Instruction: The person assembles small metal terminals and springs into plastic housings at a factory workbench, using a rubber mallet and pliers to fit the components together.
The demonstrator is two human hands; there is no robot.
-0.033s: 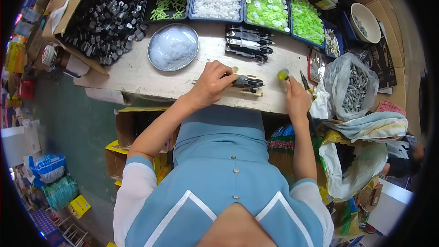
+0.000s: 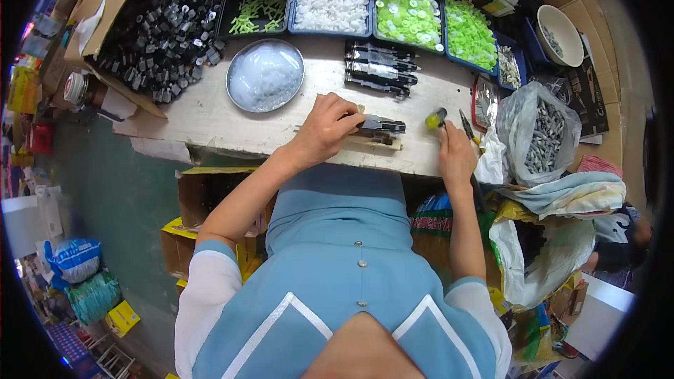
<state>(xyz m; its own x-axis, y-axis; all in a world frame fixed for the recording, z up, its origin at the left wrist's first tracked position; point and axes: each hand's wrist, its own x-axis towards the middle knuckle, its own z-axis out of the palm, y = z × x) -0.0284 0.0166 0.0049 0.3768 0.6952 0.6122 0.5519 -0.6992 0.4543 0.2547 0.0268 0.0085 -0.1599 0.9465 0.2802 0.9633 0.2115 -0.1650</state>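
My left hand is closed on a dark, silver-sided long part that lies on a pale narrow block near the bench's front edge. How far the part reaches under the fingers is hidden. To the right, my right hand grips a small mallet by its handle. The yellow-green and black mallet head is apart from the part, over the bench top. Beyond my hands lies a row of several similar black and silver parts. Pliers rest beside my right hand.
A round metal dish holds pale pieces. Trays of white and green pieces line the back. A carton of black parts stands left. A clear bag of grey metal parts and a cream bowl sit right.
The mallet head has tilted and shifted slightly in my right hand. My left hand and the long part have stayed in nearly the same place.
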